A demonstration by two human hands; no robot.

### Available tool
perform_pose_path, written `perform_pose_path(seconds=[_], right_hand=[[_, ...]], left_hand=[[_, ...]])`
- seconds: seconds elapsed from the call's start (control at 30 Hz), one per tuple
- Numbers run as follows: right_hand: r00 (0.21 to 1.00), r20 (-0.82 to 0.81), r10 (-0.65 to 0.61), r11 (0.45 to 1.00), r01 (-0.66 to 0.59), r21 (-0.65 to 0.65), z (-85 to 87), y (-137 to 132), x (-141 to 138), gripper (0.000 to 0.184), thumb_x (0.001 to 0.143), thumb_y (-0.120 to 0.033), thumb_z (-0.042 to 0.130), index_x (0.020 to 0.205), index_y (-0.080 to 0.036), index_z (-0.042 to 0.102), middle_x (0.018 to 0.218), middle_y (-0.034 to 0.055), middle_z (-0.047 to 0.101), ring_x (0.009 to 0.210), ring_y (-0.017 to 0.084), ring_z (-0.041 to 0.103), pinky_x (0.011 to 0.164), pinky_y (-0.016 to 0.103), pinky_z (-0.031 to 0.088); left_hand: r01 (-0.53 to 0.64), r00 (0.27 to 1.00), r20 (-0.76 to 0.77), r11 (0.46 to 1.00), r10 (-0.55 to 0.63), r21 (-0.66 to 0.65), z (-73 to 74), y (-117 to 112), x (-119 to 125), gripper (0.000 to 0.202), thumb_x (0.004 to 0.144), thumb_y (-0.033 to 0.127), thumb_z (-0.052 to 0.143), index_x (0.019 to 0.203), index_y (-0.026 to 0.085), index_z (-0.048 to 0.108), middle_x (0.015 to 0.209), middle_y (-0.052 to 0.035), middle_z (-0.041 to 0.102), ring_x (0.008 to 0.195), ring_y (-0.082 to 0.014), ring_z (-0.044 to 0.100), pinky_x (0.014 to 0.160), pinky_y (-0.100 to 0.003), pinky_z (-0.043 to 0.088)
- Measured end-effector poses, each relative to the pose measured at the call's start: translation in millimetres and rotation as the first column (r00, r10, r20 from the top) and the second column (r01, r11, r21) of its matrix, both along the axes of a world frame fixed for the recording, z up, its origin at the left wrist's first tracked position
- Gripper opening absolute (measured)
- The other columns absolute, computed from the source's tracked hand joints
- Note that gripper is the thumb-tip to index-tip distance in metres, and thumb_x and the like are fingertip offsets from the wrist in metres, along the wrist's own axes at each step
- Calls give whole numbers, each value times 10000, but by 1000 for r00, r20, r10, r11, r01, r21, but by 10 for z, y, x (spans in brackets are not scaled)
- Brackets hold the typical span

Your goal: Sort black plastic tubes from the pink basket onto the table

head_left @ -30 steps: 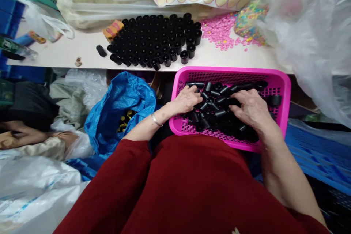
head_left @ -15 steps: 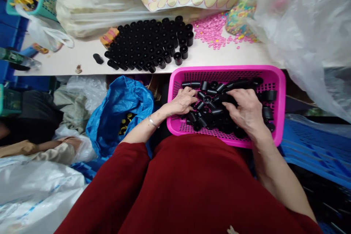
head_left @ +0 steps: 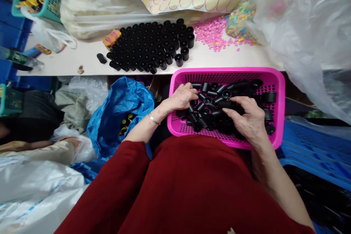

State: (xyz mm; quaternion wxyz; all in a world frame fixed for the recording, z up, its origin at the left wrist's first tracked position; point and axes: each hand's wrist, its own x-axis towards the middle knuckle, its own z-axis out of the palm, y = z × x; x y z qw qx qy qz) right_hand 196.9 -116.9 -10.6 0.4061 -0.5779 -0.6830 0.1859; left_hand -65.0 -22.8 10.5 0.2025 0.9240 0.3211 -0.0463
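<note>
A pink mesh basket (head_left: pixel 280 109) holds many loose black plastic cylinders (head_left: pixel 207 100), some showing a round end with a small centre hub. My left hand (head_left: pixel 184 97), with a bangle at the wrist, reaches in at the basket's left side. Its fingers are curled down among the parts, and what they hold is mostly hidden. On the right side, my right hand (head_left: pixel 248 117) has thumb and forefinger on either side of a black cylinder (head_left: pixel 225 104) lying in the pile. Beyond the basket, similar black cylinders (head_left: pixel 153 44) stand upright in close rows on the white table (head_left: pixel 90 53).
Pink beads (head_left: pixel 212 33) lie scattered beside clear plastic bags (head_left: pixel 307 18). A blue sack (head_left: pixel 102 120) with yellow-and-black pieces is at left. Blue crates (head_left: pixel 309 150) flank the right. A green basket (head_left: pixel 52 2) and a bottle (head_left: pixel 18 56) are at far left. Another person's leg (head_left: pixel 46 148) shows left.
My right hand has shifted slightly down within the basket, uncovering a round-ended cylinder. My left hand has moved slightly up. The whole view has shifted a little.
</note>
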Motion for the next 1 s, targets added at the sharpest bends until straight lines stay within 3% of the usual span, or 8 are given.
perform_pose_path(seconds=[0.17,0.3,0.4,0.47,0.53,0.67,0.8,1.0], right_hand=[[983,-174,-58,995,42,-96,74,-49,-27,241,796,-389,794,991,-257,743,947,34,737,839,236,680,806,442,590],[834,-537,-128,974,3,-227,98,-82,-46,360,704,-361,882,1021,-253,748,968,18,761,858,214,738,838,412,629],[688,-707,-164,965,-36,-259,103,-88,-31,402,649,-355,927,996,-241,758,971,30,789,856,215,763,830,398,648],[640,-748,-176,963,-48,-267,111,-92,-27,402,635,-348,939,981,-239,766,981,39,798,859,215,768,840,398,651],[617,-766,-177,961,-60,-271,123,-99,-41,403,625,-340,948,975,-244,773,978,35,799,863,211,768,857,396,650],[619,-762,-190,963,-33,-267,152,-105,-106,406,632,-344,951,991,-268,776,955,8,775,855,182,753,871,372,647],[701,-696,-151,977,-2,-214,221,-116,-145,353,702,-347,912,1015,-283,762,1023,4,710,920,179,732,877,368,650],[729,-678,-90,945,-152,-290,350,-168,-224,281,784,-362,848,1023,-269,732,1011,12,733,787,166,731,693,334,675]], left_hand=[[136,982,-138,989,-126,65,-134,56,242,250,774,25,542,896,125,736,1024,-142,667,1140,-331,489,884,-445,347],[139,980,-155,984,-121,112,-223,60,292,204,830,48,548,844,104,744,1145,-177,634,1166,-338,501,937,-483,365],[38,999,-26,996,-36,77,-201,41,251,122,832,127,639,890,136,746,1170,-153,646,1188,-330,490,960,-473,380],[-75,983,163,995,84,-61,-142,3,229,147,805,239,744,930,164,745,1135,-118,675,1148,-303,518,947,-438,407],[-154,892,364,938,267,-311,-65,-65,235,276,762,350,819,960,175,742,1023,-69,701,1034,-252,580,902,-385,446],[-105,634,501,708,589,-698,61,-230,312,404,663,405,888,950,159,748,901,-15,705,895,-190,641,862,-332,487],[-31,520,498,598,694,-801,69,-309,378,406,605,372,914,920,165,763,904,-8,711,904,-174,648,919,-343,493],[77,468,436,456,768,-887,2,-374,450,462,562,381,940,919,141,771,900,-26,695,899,-177,640,903,-360,504]])
